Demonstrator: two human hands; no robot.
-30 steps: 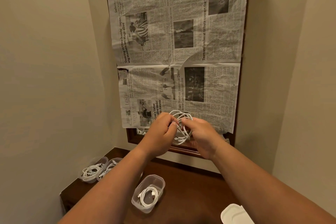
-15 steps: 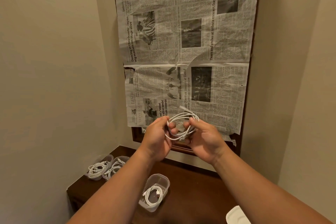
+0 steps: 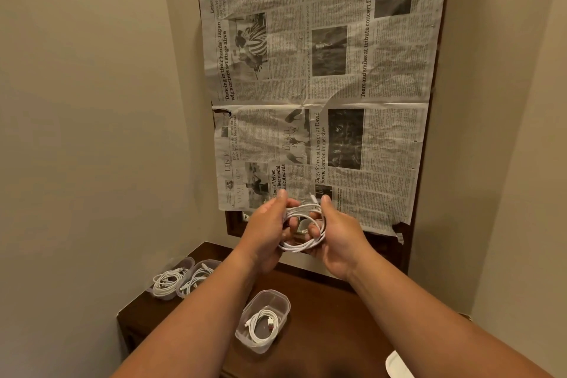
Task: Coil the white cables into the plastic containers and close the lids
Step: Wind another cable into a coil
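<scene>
Head view showed a job that looked about half done. Both hands were up in the air above the dark brown wooden surface (image 3: 331, 322), in front of a big grey newspaper sheet (image 3: 322, 86) stuck on the wall. The left hand (image 3: 270, 224) and the right hand (image 3: 340, 236) held one thin white cable (image 3: 302, 247) between them, wound into a loose ring. The grip of each hand was clamped on that ring, with fingers curled round the loops. One end of the cable poked up near the right thumb, so I judged the winding was nearly finished but not yet tidy.

Two small clear plastic containers stood side by side at the far left corner of the surface: the corner container (image 3: 187, 261) and the next container (image 3: 211, 262). Each one had a wound white cable inside. A third clear plastic container (image 3: 283, 301) sat closer, toward the near edge and left of the middle, with a coiled white cable (image 3: 260, 321) lying flat in it.

All three containers were open on top, with no lids on them. Part of a white plastic lid (image 3: 397, 365) lay at the near right edge of the surface, well apart from the containers. I could not see any other lids, or an empty container for the cable in the hands.

So three cables were packed. What was left, as I judged it, was to finish this ring, put it in a container, and press on every lid.
</scene>
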